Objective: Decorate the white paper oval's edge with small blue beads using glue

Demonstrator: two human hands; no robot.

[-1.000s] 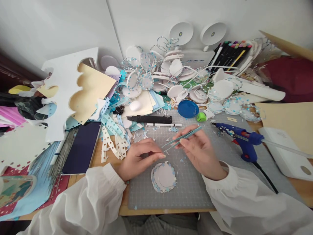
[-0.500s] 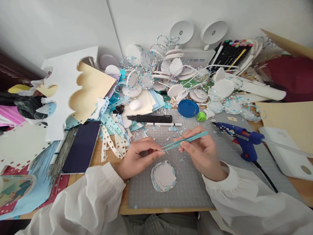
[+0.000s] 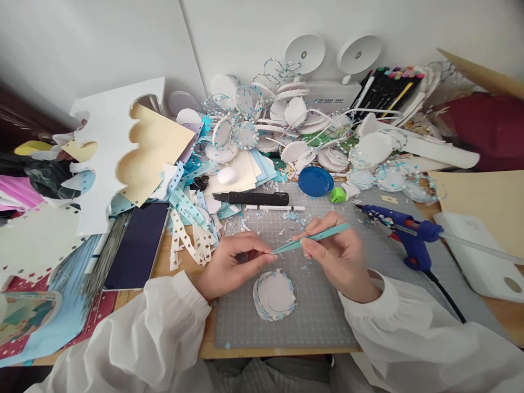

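Teal tweezers (image 3: 323, 233) are held in my right hand (image 3: 335, 254), fingers wrapped round them, with the tips pointing left. Those tips meet the fingertips of my left hand (image 3: 239, 262), whose thumb and forefinger are pinched together. Whatever sits in that pinch is too small to name. Just below both hands, a round white disc (image 3: 277, 295) lies flat on the grey cutting mat (image 3: 323, 322), its rim ringed with small pale blue and white stars. Tiny paper bits (image 3: 291, 216) are scattered on the mat beyond my hands.
A blue glue gun (image 3: 403, 226) lies at the right, its cord trailing. Behind the mat's middle are a black utility knife (image 3: 251, 198), a blue lid (image 3: 315, 181) and a heap of white discs (image 3: 295, 112). A dark phone (image 3: 137, 245) and punched paper strips (image 3: 194, 234) lie left.
The tweezers' arms have been squeezed closer together, and their tips now meet at my left fingertips. My left hand has hardly moved; the disc stays in place.
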